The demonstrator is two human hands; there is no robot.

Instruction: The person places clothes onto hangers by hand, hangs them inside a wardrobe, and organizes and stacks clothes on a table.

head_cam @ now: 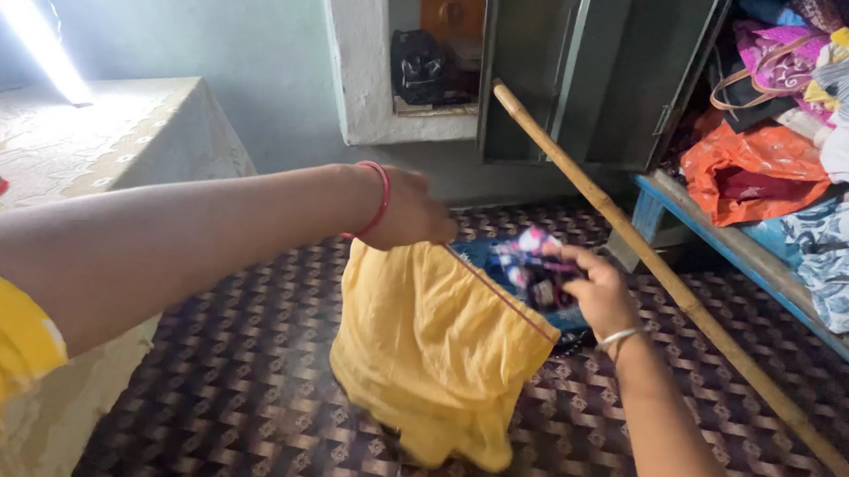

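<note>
- While the left hand [409, 208] pinches its top edge in closed fingers, a yellow garment [437, 352] hangs down at 6 o'clock from that hand, above the patterned brown floor covering [238, 394].
- At 3 o'clock from the left hand, the right hand [598, 290] grips the garment's other top corner, fingers closed, so the maroon-trimmed edge [500, 294] stretches taut between both hands.
- Just beyond the right hand, at its 10 o'clock, lies a multicoloured patterned cloth [531, 265] on the floor; whether the fingers touch it cannot be told.
- A bamboo stick [658, 272] leans diagonally at 3 o'clock, close to the right hand.
- At 2 o'clock, a blue shelf [738, 250] holds piled clothes [823, 145].
</note>
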